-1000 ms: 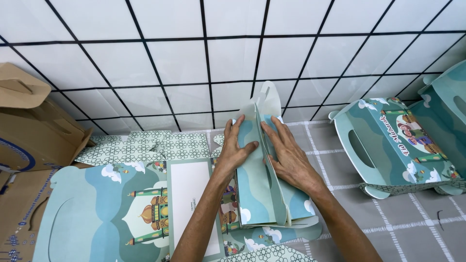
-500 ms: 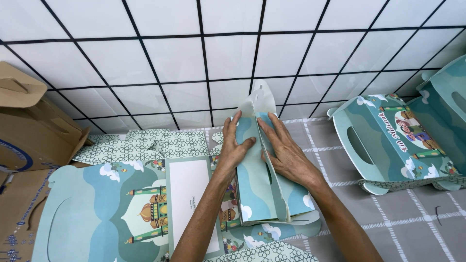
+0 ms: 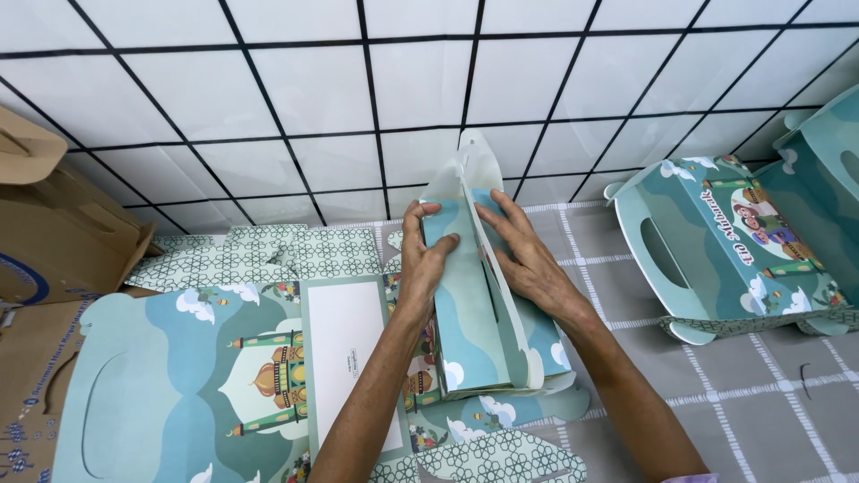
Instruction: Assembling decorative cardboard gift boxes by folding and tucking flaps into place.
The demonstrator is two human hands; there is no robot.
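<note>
Half-folded teal printed cardboard gift box (image 3: 488,295), long axis running away from the person, pressed between left hand (image 3: 428,259) and right hand (image 3: 528,259) (grip: flat palms), just right of flat unfolded teal box blank (image 3: 179,376).

Left hand (image 3: 428,259), right hand (image 3: 528,259) showing bare, no rings; forearms bare; lilac sleeve edge (image 3: 693,478) peeking at right elbow.
</note>
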